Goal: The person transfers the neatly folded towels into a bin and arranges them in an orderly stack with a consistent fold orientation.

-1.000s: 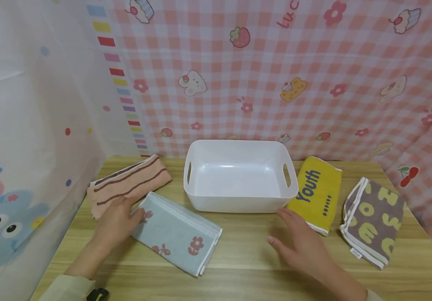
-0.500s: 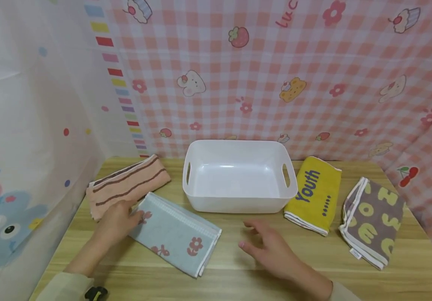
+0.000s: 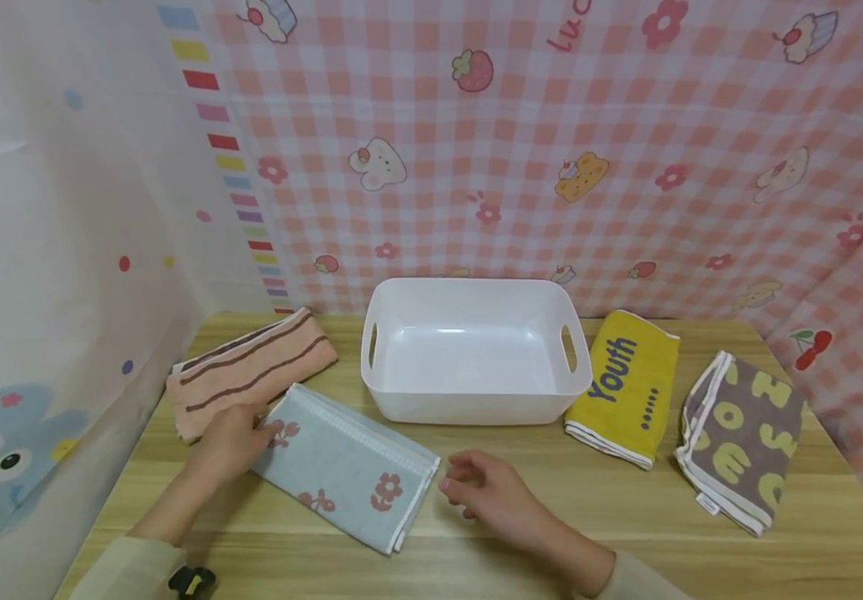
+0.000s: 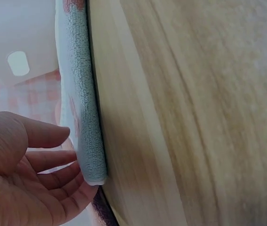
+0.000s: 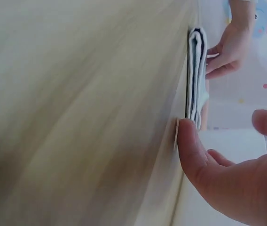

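Observation:
A folded light blue towel (image 3: 348, 475) with reddish flower and cherry prints lies on the table, in front of a white plastic basket (image 3: 469, 408). My left hand (image 3: 224, 446) is at its left corner. In the left wrist view the fingers (image 4: 60, 181) touch the towel's narrow end, and the thumb stays apart from them. Past the towel's right end, my right hand (image 3: 499, 500) is low over the table with loosely bent fingers and holds nothing. The right wrist view shows the towel's stacked layers (image 5: 197, 80) edge-on, just beyond the fingertips.
A peach striped towel (image 3: 251, 371) lies behind my left hand. To the basket's right are a yellow "Youth" towel (image 3: 626, 387) and a brown lettered towel (image 3: 746, 442). A pink checked cloth (image 3: 461, 133) hangs behind the wooden table (image 3: 476, 575).
My right hand has moved left from beside the yellow towel to near the right end of the light blue towel. My left hand stays at that towel's left corner.

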A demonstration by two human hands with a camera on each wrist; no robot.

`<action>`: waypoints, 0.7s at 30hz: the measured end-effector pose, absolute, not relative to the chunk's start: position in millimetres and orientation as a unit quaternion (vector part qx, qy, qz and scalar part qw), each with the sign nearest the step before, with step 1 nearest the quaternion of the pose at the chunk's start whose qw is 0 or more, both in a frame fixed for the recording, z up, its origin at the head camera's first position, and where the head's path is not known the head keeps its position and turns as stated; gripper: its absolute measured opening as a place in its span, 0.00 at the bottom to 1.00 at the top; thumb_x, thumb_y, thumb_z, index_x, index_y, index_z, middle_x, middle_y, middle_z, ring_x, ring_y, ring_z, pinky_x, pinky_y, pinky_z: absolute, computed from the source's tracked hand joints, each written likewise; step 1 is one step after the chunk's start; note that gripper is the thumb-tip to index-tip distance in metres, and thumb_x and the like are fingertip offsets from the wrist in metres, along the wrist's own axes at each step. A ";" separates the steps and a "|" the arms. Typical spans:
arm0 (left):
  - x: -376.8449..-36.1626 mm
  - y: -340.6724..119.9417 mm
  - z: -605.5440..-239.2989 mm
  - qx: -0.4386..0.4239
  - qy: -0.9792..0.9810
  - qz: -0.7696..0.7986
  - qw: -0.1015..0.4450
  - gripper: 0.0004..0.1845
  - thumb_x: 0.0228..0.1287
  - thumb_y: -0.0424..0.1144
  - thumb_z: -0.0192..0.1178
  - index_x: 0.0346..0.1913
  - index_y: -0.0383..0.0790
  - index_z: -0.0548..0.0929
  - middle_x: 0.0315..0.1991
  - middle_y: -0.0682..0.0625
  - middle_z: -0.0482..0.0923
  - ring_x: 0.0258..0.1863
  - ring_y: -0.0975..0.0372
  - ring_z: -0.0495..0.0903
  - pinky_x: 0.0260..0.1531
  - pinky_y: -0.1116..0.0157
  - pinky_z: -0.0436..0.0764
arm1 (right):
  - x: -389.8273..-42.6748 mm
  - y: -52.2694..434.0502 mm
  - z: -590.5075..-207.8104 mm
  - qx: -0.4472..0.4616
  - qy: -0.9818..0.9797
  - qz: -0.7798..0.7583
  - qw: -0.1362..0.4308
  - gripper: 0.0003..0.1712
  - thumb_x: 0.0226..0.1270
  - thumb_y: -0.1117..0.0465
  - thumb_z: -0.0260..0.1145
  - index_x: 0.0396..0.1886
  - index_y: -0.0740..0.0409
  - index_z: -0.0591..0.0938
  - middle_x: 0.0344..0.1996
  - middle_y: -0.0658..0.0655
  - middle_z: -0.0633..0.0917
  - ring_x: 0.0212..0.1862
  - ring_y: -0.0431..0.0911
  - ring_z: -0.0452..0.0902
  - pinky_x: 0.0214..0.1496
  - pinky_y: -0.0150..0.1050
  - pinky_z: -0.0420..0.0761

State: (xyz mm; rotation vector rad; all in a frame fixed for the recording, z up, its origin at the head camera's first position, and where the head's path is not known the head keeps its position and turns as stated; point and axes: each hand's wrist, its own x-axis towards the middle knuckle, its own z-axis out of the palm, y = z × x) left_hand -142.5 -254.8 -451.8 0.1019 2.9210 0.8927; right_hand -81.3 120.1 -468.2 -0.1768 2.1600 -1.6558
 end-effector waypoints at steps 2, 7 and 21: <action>-143.2 -254.9 -451.8 0.031 0.954 0.295 0.044 0.20 0.72 0.32 0.64 0.22 0.40 0.70 0.19 0.52 0.60 0.22 0.59 0.65 0.22 0.65 0.65 | -81.2 115.8 -467.7 -0.039 0.752 -0.620 0.223 0.30 0.75 0.59 0.68 0.65 0.78 0.74 0.50 0.66 0.86 0.46 0.53 0.87 0.42 0.46 0.89; -145.6 -256.6 -451.8 0.023 0.954 0.293 0.058 0.18 0.72 0.30 0.62 0.22 0.39 0.72 0.19 0.52 0.62 0.22 0.59 0.66 0.22 0.64 0.66 | -79.4 104.8 -467.2 0.007 0.708 -0.663 0.243 0.30 0.72 0.63 0.67 0.63 0.84 0.72 0.47 0.69 0.88 0.43 0.55 0.89 0.40 0.48 0.90; -149.6 -259.2 -452.4 0.015 0.953 0.296 0.065 0.15 0.70 0.32 0.64 0.23 0.36 0.77 0.20 0.51 0.68 0.23 0.58 0.68 0.23 0.63 0.67 | -74.0 84.0 -475.8 0.103 0.619 -0.736 0.254 0.27 0.69 0.70 0.66 0.61 0.85 0.71 0.41 0.69 0.89 0.38 0.48 0.89 0.39 0.43 0.90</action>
